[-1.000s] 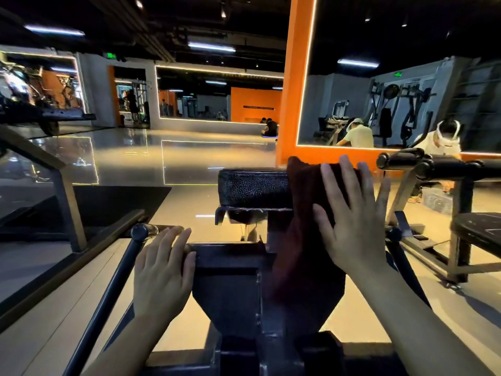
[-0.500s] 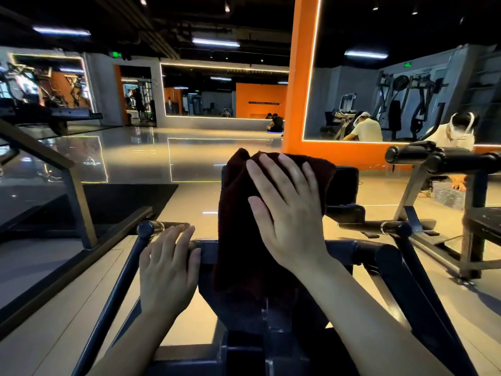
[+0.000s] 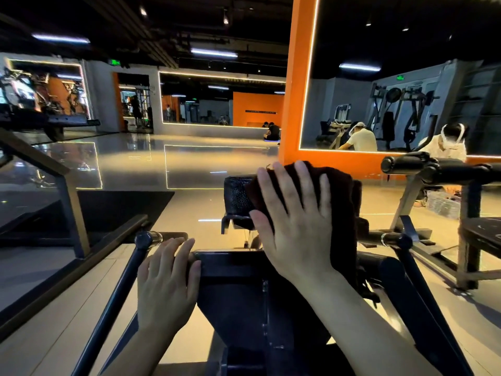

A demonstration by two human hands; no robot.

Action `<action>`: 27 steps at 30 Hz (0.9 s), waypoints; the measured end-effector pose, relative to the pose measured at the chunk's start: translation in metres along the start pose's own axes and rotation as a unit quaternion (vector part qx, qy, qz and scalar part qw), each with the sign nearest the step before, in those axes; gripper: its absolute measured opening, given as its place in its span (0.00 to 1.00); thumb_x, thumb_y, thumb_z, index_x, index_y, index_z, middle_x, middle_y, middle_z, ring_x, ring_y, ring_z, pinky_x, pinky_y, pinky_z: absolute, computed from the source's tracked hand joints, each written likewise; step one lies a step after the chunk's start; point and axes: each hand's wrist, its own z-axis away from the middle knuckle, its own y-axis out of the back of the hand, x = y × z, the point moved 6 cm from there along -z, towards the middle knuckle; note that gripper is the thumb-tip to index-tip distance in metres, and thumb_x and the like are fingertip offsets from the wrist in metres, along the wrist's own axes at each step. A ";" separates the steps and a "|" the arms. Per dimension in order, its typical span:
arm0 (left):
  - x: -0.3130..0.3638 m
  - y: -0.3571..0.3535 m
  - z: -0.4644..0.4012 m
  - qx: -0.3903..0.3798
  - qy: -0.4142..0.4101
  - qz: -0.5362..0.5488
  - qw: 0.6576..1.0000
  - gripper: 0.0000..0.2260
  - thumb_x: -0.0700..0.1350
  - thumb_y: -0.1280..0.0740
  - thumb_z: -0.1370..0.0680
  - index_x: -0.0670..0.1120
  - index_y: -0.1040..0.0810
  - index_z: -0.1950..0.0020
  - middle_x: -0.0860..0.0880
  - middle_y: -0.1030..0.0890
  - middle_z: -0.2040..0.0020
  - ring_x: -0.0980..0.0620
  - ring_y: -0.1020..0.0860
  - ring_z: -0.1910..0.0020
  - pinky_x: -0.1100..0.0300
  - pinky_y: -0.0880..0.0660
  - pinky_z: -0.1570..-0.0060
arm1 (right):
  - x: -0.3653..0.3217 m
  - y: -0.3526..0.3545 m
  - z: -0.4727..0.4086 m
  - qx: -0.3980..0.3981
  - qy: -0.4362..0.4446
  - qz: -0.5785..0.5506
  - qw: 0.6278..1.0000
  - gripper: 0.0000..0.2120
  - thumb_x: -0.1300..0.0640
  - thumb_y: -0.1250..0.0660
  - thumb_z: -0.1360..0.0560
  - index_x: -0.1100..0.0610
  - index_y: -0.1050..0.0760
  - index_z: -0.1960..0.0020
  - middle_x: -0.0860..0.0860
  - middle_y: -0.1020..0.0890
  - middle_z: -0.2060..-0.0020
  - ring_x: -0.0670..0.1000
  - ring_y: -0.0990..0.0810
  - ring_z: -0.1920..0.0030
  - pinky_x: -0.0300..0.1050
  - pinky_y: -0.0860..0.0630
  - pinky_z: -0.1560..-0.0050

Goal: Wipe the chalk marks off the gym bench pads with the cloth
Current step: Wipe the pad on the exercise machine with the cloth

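the right hand [image 3: 295, 226] lies flat with fingers spread on a dark maroon cloth [image 3: 339, 202], pressing it against the black textured bench pad [image 3: 237, 196], whose left end shows bare. the left hand [image 3: 165, 286] rests palm down on the edge of the dark machine frame [image 3: 238, 294], beside a round-capped handle bar [image 3: 145, 240]. an orange-framed mirror [image 3: 406, 104] stands beyond on the glossy floor [image 3: 189, 169].

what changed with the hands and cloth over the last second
The right hand swept the dark cloth left across the black pad, then part of the way back right, fingers flat on it throughout. The left hand stayed resting on the frame bar.
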 end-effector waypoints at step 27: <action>-0.002 0.003 0.000 -0.024 0.018 -0.007 1.000 0.19 0.54 0.46 0.20 0.47 0.28 0.34 0.43 0.24 0.38 0.42 0.28 0.38 0.42 0.33 0.39 | -0.034 -0.001 -0.036 -0.118 0.210 -0.097 0.966 0.24 0.51 0.48 0.19 0.59 0.34 0.26 0.55 0.30 0.28 0.54 0.38 0.30 0.46 0.47 0.28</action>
